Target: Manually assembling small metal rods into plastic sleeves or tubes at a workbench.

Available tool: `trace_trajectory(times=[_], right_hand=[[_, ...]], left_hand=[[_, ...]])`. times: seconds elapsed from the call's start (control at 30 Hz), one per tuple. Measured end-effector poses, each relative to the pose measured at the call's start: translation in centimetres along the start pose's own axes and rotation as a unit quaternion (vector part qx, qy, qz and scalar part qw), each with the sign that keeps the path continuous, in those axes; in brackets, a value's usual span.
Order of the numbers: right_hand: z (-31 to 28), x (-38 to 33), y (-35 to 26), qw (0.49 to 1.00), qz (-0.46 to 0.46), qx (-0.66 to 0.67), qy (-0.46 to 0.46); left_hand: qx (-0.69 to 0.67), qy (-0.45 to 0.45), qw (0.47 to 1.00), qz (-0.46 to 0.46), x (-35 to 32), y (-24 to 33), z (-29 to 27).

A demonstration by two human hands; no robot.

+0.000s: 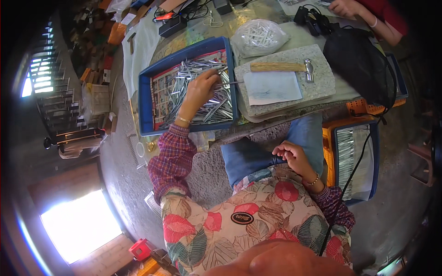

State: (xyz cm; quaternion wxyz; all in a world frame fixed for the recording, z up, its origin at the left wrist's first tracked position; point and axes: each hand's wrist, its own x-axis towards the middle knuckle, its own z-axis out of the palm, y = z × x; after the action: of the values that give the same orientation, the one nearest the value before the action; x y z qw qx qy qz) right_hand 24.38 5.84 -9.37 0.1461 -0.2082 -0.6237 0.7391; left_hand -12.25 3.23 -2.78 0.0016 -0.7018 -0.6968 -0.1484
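Observation:
My left hand (200, 90) is over a blue tray (142, 110), its fingers closed on a thin metal rod (230, 83). The rod sticks out to the right, past the tray's rim toward a stone slab (317, 69). Below the hand, a loose heap of silvery metal rods (216, 110) lies on printed paper in the tray. On the slab rest a sheet of pale paper (271, 87) and a ball-peen hammer (281, 67) with a wooden handle. My right hand (294, 157) hangs above my lap, fingers loosely bent and apart, with nothing visible in it.
A clear plastic bag of small pale pieces (258, 37) stands behind the slab. A black bag (357, 64) lies at the right edge. Beside my right leg, a blue crate (375, 156) holds rows of rods. Another person's hand (345, 8) is at the far right.

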Motion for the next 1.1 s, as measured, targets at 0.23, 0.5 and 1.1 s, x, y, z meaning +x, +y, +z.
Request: trace_trajectory(times=[0.23, 0.5, 1.1], right_hand=[[-0.9, 1.0, -0.6, 0.994, 0.035, 0.102, 0.018], [-0.2, 3.0, -7.9, 0.918, 0.135, 0.372, 0.036], [0.9, 0.0, -3.2, 0.951, 0.121, 0.280, -0.047]], left_hand=[[-0.048, 0.099, 0.990, -0.087, 0.4, 2.9, -5.0], [-0.204, -0.031, 0.965, 0.163, 3.1, 13.6, -5.3], [-0.101, -0.204, 0.972, -0.058, 13.6, 1.6, 2.7]])
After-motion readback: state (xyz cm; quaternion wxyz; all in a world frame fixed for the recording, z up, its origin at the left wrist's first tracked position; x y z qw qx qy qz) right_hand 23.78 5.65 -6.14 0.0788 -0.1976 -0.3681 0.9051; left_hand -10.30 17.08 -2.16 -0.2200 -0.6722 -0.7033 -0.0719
